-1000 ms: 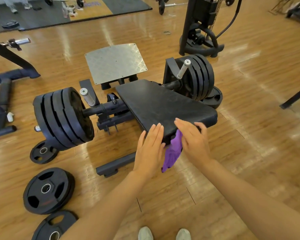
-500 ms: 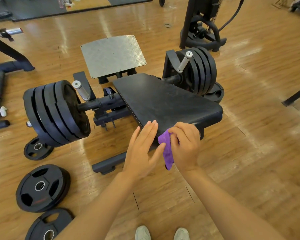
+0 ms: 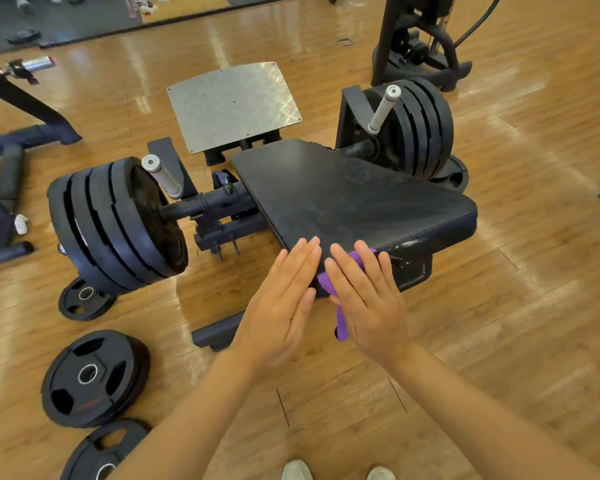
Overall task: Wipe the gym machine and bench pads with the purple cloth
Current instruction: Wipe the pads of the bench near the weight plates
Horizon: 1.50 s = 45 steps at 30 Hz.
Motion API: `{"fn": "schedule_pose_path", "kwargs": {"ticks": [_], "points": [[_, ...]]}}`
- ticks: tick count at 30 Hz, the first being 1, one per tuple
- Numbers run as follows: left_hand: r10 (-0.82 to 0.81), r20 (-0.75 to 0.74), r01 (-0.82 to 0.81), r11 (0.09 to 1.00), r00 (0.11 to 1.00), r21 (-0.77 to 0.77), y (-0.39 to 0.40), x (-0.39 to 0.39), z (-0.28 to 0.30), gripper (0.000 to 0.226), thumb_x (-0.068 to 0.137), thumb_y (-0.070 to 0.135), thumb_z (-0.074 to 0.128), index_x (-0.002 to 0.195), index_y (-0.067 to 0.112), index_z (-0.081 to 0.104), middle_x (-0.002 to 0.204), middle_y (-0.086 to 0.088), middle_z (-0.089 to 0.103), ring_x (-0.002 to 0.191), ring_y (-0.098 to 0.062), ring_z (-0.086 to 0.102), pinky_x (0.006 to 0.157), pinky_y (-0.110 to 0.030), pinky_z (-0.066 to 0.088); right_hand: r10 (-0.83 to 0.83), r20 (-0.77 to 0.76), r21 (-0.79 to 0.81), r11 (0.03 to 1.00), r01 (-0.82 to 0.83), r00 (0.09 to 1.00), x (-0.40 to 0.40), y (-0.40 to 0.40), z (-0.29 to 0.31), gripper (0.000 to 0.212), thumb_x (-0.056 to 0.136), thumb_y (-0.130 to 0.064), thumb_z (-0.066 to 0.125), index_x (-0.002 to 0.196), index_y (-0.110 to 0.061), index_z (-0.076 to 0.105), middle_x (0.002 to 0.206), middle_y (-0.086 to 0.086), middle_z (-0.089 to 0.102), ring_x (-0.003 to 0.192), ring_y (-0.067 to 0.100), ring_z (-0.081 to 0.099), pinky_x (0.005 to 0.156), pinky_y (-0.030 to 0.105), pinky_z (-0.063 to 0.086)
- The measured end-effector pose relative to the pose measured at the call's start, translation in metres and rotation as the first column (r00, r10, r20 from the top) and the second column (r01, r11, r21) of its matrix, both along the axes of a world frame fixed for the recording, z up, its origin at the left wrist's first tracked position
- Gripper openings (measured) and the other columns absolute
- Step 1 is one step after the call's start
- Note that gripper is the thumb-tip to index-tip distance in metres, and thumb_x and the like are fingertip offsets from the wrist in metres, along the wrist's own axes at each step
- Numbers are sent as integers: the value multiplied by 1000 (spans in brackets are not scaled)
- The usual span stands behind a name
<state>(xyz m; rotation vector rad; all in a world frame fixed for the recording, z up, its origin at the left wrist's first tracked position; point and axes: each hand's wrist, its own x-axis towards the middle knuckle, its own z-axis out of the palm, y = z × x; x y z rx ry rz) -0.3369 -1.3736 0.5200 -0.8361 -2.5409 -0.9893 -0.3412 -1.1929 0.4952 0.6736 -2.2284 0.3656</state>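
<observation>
A black bench pad (image 3: pixel 347 195) of a low plate-loaded machine lies in front of me, its near edge scuffed white. The purple cloth (image 3: pixel 340 318) hangs against that near edge, mostly covered. My right hand (image 3: pixel 364 299) lies flat over it with straight fingers, pressing it to the pad's front edge. Beside it, my left hand (image 3: pixel 284 306) is held flat with straight fingers, its tips at the pad's near left corner and its edge close to the cloth.
Stacks of black weight plates sit on the machine's left sleeve (image 3: pixel 115 226) and right sleeve (image 3: pixel 420 129). A steel footplate (image 3: pixel 232 105) stands behind the pad. Loose plates (image 3: pixel 94 377) lie on the wooden floor at lower left. Another machine's base (image 3: pixel 420 60) is at the back right.
My right hand has gone from curled round the bunched cloth to flat on it, fingers straight, at the pad's front edge. The left hand has stayed flat beside it.
</observation>
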Motion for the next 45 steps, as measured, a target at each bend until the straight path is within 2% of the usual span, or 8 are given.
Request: {"fn": "schedule_pose_path", "kwargs": {"ticks": [5,10,17,22,29,34,41,45], "points": [[42,16,-43,995,999,85,11,4,-3,50,109,22,29,156,8,20,165,1,21,153,-20,17,125,-34,14,191,-62,266,949,-169,980,-17,71,9,47,101,2,36,148,-7,32,156,8,31,149,21,21,122,38,18],[67,55,-77,979,996,191,19,6,-8,50,110,25,28,155,6,19,165,-1,21,153,-22,17,124,-38,17,233,-49,149,963,-224,971,-18,29,19,50,99,5,48,146,-3,35,154,13,34,148,26,24,120,43,23],[154,-54,-151,986,987,64,22,7,-5,52,109,25,30,154,2,19,163,-7,22,153,-21,18,124,-34,18,206,2,308,931,-196,979,-21,103,12,55,96,8,46,147,-3,32,155,10,29,148,25,24,121,42,22],[271,-71,-262,958,960,112,44,10,-10,55,109,29,32,154,2,16,163,-10,18,154,-25,14,125,-37,16,113,-46,7,994,-112,993,-13,32,13,40,105,-3,42,144,1,33,149,18,37,149,25,21,121,42,21],[337,-203,-344,939,920,-3,58,6,1,50,105,19,36,151,-1,30,160,-14,29,152,-27,19,125,-41,10,58,6,141,988,-58,998,-10,117,-11,44,104,4,34,147,-2,29,154,13,29,149,25,20,122,42,19],[431,-312,-465,884,847,-41,83,-1,4,45,107,22,33,144,3,48,153,-13,43,145,-32,34,124,-47,15,107,-10,-126,986,-107,994,-18,53,10,41,105,2,36,145,0,29,150,16,35,150,21,16,122,41,16],[466,-381,-517,855,799,-38,85,-4,-4,42,106,21,35,141,4,52,146,-12,52,137,-32,42,121,-50,22,80,1,49,996,-80,997,-25,132,-11,69,93,17,39,155,-7,18,164,5,12,150,27,17,122,43,18],[530,-368,-564,826,764,21,94,-4,-8,41,105,20,36,139,3,52,144,-14,53,136,-34,42,118,-57,25,93,-32,-81,992,-95,995,-33,82,11,45,106,-1,35,150,-3,26,157,10,25,150,25,17,122,42,15]]}}
